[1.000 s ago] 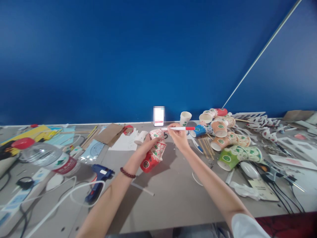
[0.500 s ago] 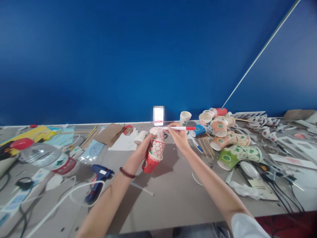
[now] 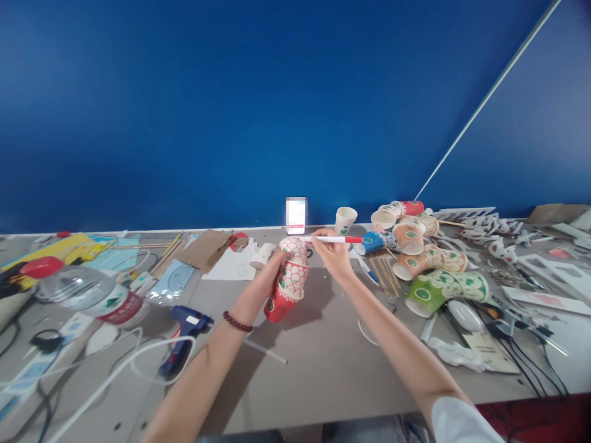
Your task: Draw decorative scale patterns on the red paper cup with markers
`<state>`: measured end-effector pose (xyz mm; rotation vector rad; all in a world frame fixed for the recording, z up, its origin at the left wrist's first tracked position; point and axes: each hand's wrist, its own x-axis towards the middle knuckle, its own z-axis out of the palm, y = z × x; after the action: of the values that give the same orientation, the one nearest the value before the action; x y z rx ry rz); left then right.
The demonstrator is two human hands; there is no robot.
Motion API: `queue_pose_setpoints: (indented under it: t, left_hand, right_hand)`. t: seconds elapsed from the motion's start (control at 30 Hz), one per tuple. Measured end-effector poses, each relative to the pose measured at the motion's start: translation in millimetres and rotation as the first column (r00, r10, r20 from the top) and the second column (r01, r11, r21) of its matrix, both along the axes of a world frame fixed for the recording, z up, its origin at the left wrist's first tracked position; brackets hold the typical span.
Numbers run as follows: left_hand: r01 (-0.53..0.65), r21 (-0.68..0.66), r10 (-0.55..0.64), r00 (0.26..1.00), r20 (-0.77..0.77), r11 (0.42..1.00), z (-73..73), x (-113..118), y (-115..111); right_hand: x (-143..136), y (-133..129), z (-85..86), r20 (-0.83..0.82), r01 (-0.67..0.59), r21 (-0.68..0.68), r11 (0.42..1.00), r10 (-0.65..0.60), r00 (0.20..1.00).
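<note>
A joined row of red-and-white patterned paper cups (image 3: 293, 278) is held tilted over the table, its solid red end lowest. My left hand (image 3: 272, 268) is wrapped round its left side. My right hand (image 3: 333, 251) grips a white marker with a red end (image 3: 344, 240), lying nearly level. The marker's tip is at the topmost cup, which has red scale-like lines; whether it touches cannot be made out. Just behind the cups stands a lit phone (image 3: 296, 216) against the blue wall.
Patterned cups (image 3: 427, 292) and wooden sticks (image 3: 384, 275) lie to the right, with a white cup (image 3: 345, 220) near the wall. At left are a blue glue gun (image 3: 184, 338), looping white cable, a bottle (image 3: 92, 294) and cardboard (image 3: 204, 249).
The cups and the marker have shifted very slightly. Both hands keep their hold and stay almost in place.
</note>
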<state>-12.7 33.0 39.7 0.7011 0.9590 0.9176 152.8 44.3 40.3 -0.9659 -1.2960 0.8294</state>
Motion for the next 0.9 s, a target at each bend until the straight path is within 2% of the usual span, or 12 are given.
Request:
queue_pose_setpoints:
  t: [0.37,0.9]
  left_hand:
    - [0.019,0.072,-0.02,1.0,0.001,0.997,2.8,-0.5,-3.7]
    - [0.03,0.028,-0.03,1.0,0.008,0.999,13.1,1.1,-9.4]
  right_hand:
    - [-0.2,-0.1,-0.2,-0.002,0.014,-0.009,1.0,-0.014,1.0]
    - [-0.2,-3.4,4.4,0.014,0.024,-0.018,1.0,-0.023,1.0]
